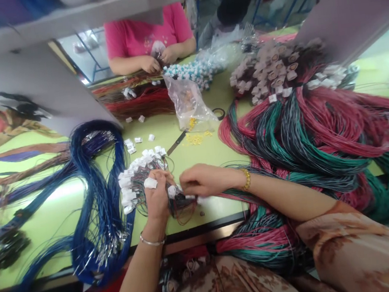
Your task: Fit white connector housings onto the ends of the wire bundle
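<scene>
My left hand (156, 199) is closed at the front of the green table, with thin wires and a white plug connector (172, 191) at its fingers. A white piece (150, 183) lies against its thumb; whether this is a wrap or another connector I cannot tell. Just to the right, my right hand (198, 180) has its fingers pinched together, pointing at the left one. It is slightly blurred, and what its fingertips hold is hidden. Beside my left hand lies a pile of white connectors (128, 193) on thin dark wires.
Blue wire bundles (96, 194) lie to the left, and heaped red, black and green wires (294, 125) to the right. Ahead are a dark flat blade (176, 142), yellow bits (195, 139) and a plastic bag (187, 102). Across the table a person in pink (149, 36) handles wires.
</scene>
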Action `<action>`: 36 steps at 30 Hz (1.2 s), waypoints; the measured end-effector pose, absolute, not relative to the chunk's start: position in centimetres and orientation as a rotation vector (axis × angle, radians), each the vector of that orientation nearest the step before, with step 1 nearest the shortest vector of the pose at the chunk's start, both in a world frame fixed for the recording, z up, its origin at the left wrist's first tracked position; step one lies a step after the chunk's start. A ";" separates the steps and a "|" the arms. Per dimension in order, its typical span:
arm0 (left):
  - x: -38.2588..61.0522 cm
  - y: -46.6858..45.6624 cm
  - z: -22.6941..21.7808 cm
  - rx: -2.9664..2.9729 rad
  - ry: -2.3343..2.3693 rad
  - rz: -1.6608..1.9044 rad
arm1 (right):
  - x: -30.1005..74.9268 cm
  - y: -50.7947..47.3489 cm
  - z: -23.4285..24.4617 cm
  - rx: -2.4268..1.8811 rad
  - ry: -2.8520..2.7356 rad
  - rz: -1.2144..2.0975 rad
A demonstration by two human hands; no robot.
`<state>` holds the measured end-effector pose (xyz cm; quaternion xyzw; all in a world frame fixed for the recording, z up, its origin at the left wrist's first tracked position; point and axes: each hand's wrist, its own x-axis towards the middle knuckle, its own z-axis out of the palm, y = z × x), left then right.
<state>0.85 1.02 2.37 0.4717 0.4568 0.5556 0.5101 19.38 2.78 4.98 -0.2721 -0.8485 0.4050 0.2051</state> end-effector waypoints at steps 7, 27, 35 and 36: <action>0.7 0.5 2.2 1.049 0.967 1.133 | 26.5 9.2 3.1 -1.823 -2.078 0.433; 0.9 0.3 1.7 1.072 0.973 1.112 | 28.4 11.7 -0.3 -1.800 -1.693 0.704; 0.6 0.3 2.4 1.094 0.921 1.085 | 24.6 9.3 1.2 -1.119 -1.071 1.636; 0.6 0.3 2.4 1.081 0.910 1.069 | 24.1 8.8 1.4 -1.090 -1.054 1.686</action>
